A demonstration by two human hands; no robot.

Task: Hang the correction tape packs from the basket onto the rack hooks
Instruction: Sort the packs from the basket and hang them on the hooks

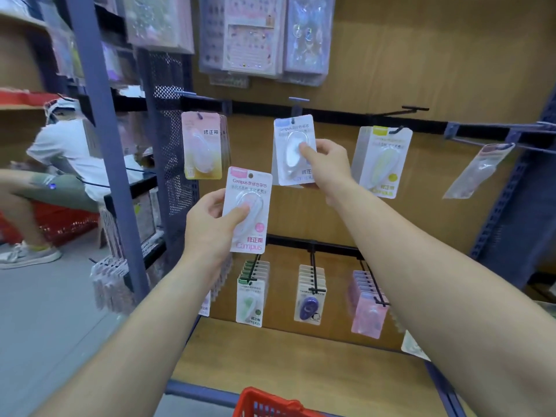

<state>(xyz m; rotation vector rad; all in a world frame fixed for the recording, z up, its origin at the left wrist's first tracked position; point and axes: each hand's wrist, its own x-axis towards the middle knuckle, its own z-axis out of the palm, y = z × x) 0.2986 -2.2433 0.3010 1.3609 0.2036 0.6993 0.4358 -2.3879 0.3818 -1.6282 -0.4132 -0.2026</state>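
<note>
Here the left hand pinched a pink pack before the rack; the right hand gripped a blue pack at its hook. Both seemed light, stiff card with slick blisters, best pinched low, clear of the hole.

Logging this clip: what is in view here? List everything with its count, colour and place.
pink pack: one, pink-white, held below the upper hooks
blue pack: one, blue-white, at the middle upper hook
hung pink packs: several, pink, upper left hook
yellow pack: at least one, yellow, upper hook right of blue
tilted pack: one, pale, far right hook
green packs: several, lower left hook
purple packs: several, lower middle hook
lower pink packs: several, lower right hook
basket: one, red, bottom edge
sticker sheets: several, pastel, top
other person: one, white shirt, left
left hand: grips pink pack
right hand: grips blue pack
</note>
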